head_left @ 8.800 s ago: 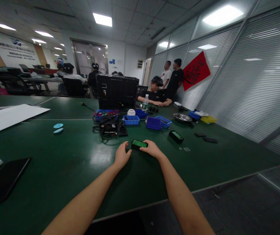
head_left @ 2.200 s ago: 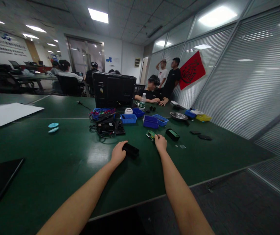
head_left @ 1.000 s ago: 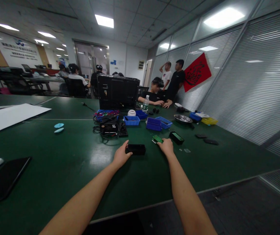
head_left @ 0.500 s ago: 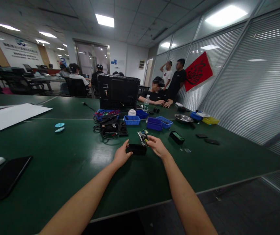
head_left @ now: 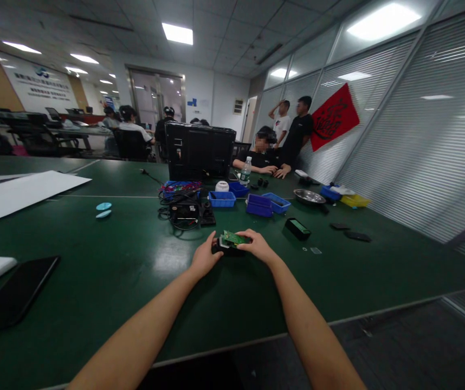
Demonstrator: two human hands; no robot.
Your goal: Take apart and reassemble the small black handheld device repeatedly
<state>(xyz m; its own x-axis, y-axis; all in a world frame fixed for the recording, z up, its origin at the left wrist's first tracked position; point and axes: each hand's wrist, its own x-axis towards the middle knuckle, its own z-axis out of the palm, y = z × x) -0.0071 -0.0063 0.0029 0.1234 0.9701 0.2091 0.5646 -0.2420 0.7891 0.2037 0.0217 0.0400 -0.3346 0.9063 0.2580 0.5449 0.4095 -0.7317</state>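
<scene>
My left hand (head_left: 205, 257) grips the left end of a small black plastic case (head_left: 226, 249) that rests on the green table (head_left: 106, 260). My right hand (head_left: 259, 247) pinches a green circuit board (head_left: 233, 238) and holds it flat on top of the case. Both hands are closed around these parts, and most of the case is hidden under the board and my fingers. A second black case with a green board in it (head_left: 297, 228) lies on the table just to the right of my right hand.
Behind my hands lie a tangle of cables with black devices (head_left: 184, 208), several blue bins (head_left: 263, 204), a metal bowl (head_left: 309, 196) and a black monitor back (head_left: 200, 150). A dark tablet (head_left: 15, 295) lies at the near left. A seated person (head_left: 263, 157) and two standing people are at the far end.
My right hand picked the green board up from the table at the right, carried it left and laid it on the black case, which my left hand has kept holding.
</scene>
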